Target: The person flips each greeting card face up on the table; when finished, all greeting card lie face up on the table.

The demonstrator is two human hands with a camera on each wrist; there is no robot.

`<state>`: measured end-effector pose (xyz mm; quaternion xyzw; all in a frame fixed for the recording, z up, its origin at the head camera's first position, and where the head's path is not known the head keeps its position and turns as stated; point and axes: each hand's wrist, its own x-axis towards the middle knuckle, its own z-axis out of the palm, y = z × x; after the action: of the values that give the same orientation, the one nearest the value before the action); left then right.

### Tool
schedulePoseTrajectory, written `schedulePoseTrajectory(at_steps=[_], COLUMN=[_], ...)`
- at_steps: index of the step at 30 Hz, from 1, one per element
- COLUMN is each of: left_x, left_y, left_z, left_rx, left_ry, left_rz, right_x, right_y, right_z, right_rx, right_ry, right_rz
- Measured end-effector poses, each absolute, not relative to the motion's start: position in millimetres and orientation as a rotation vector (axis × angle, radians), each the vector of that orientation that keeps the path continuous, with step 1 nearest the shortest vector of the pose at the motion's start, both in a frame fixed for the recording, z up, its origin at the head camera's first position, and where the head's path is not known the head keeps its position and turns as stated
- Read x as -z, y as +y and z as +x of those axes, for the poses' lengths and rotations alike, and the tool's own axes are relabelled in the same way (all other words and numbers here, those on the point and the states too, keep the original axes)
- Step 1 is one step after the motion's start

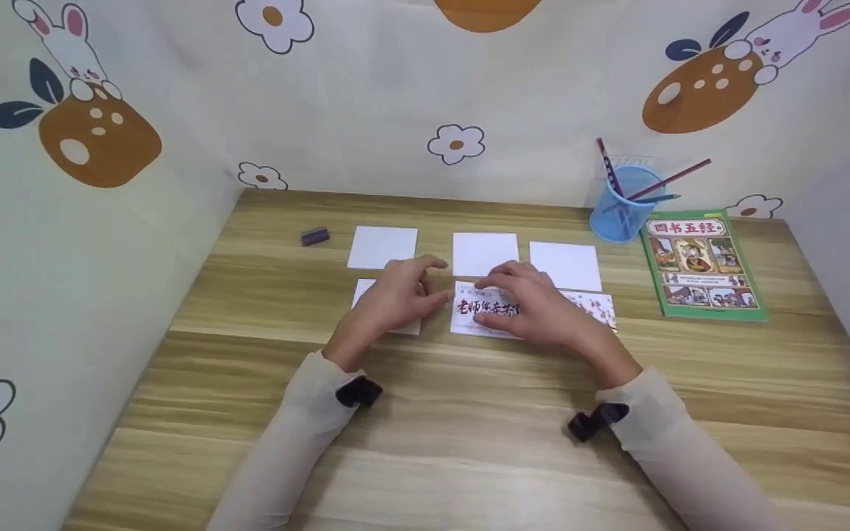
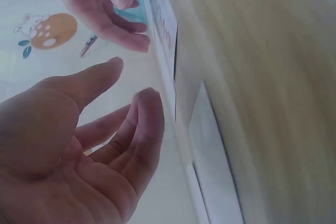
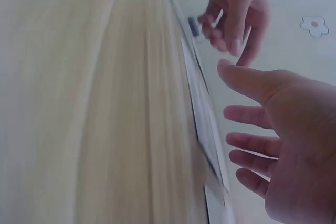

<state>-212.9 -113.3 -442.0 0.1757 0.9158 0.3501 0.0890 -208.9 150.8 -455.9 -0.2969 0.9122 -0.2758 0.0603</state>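
Observation:
My left hand (image 1: 399, 291) hovers over a white square card (image 1: 409, 327) in the front row, covering most of it. In the left wrist view its thumb and bent fingers stand apart with nothing between them. A printed card with dark red Chinese writing (image 1: 467, 317) lies to the right. Over its right part is my right hand (image 1: 536, 302), thumb and fingers spread; the right wrist view shows no object in its grasp. Beyond that hand, a card with a red floral print (image 1: 596, 304) pokes out, partly hidden.
Behind lie a left white card (image 1: 383, 247), a middle white card (image 1: 485, 251) and a right white card (image 1: 569, 265). A dark small block (image 1: 315, 237) sits at the back left. A blue pencil cup (image 1: 617, 217) and a green-edged book (image 1: 705, 269) stand and lie at right.

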Motion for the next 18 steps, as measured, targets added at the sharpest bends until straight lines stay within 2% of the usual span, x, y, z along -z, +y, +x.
schedulePoseTrajectory(at_steps=[7, 12, 18], left_x=[449, 452, 448], left_y=[-164, -188, -201], left_z=[-213, -213, -210], left_rx=[-1.040, -0.997, -0.916], left_ry=[2.810, 2.863, 2.880], left_rz=[0.490, 0.394, 0.138], right_x=[458, 459, 458], right_y=[93, 71, 61], right_z=[-199, -194, -192], right_rx=[0.805, 0.709, 0.671], right_ry=[2.620, 2.580, 2.569], right_rz=[-1.153, -1.132, -1.170])
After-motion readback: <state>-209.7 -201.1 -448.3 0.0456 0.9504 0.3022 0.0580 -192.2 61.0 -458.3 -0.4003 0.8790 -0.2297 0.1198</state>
